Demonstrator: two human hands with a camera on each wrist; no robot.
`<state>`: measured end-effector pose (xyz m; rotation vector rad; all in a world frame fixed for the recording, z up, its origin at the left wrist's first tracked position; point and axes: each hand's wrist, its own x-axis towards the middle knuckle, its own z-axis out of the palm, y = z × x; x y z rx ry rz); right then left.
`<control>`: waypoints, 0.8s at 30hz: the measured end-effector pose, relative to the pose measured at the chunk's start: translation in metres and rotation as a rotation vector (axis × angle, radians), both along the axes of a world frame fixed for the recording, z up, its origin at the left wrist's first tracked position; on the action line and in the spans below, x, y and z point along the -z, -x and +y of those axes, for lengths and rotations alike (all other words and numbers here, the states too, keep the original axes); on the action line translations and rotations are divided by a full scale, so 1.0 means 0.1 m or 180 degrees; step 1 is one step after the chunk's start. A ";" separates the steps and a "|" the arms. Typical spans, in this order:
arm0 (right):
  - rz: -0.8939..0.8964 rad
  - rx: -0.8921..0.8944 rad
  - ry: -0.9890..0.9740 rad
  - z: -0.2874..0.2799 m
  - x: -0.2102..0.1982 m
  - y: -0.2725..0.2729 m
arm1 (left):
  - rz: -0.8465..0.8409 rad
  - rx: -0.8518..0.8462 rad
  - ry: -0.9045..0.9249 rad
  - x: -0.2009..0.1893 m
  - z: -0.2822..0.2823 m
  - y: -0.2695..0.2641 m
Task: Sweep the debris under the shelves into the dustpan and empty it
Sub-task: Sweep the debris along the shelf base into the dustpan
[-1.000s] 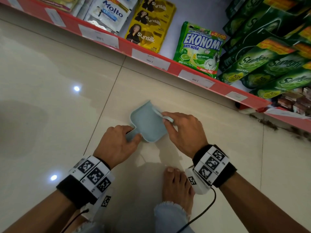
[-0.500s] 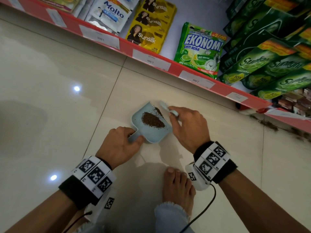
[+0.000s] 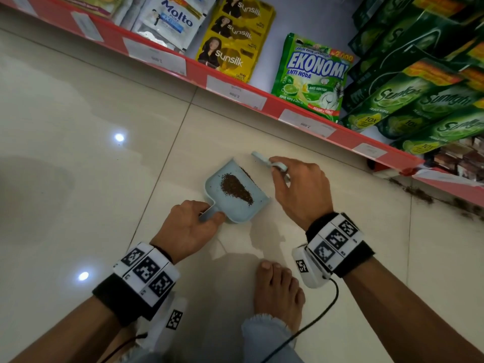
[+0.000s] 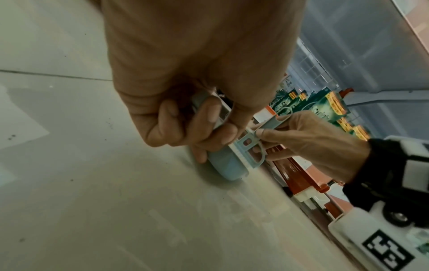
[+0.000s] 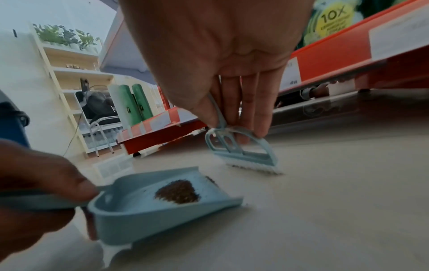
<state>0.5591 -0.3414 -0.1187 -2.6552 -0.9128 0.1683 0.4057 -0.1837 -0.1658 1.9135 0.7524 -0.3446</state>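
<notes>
A small light-blue dustpan lies on the tiled floor with a pile of dark brown debris in it. My left hand grips its handle; the wrist view shows those fingers curled round it. My right hand pinches the handle of a matching blue hand brush, whose white bristles touch the floor just beyond the pan's mouth. More dark debris lies along the floor under the red shelf edge at the right.
A red shelf with price tags runs diagonally above the pan, stocked with Sunsilk sachets and green detergent pouches. My bare foot stands just behind the pan. Glossy floor tiles stretch to the left.
The brush has swept debris into the pan and then lifted out past its mouth toward the shelf. The pile now lies spread in the pan. My left hand kept hold of the handle.
</notes>
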 end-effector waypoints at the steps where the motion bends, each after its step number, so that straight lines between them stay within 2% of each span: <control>1: 0.0150 -0.0112 0.0057 0.02 0.02 0.04 | 0.0048 -0.0014 0.0058 0.00 0.00 0.00; 4: 0.0541 -0.0496 -0.0140 0.09 0.04 0.28 | 0.0147 -0.0063 0.0174 0.01 -0.01 -0.01; 6: 0.0606 -0.0614 -0.0370 0.12 0.02 0.43 | 0.0149 -0.0097 0.0203 0.02 -0.02 0.00; 10: 0.0632 -0.0471 -0.0809 0.11 -0.04 0.36 | 0.0013 -0.0195 0.0227 0.01 0.00 0.05; 12: 0.0420 -0.0312 -0.0879 0.07 -0.08 0.18 | -0.0089 -0.0314 0.0282 0.01 0.03 0.07; 15: -0.0051 -0.0019 -0.0727 0.00 -0.08 -0.17 | -0.0210 -0.0495 0.0347 -0.01 0.10 0.14; 18: -0.0123 0.0163 -0.0247 0.04 0.04 -0.47 | -0.0305 -0.0594 0.0311 -0.02 0.19 0.24; 20: -0.0104 -0.0045 0.0053 0.14 0.13 -0.53 | -0.0311 -0.0601 0.0215 -0.02 0.25 0.33; 24: -0.0074 -0.0861 0.0273 0.34 0.21 -0.36 | -0.0249 -0.0705 0.0076 -0.02 0.34 0.51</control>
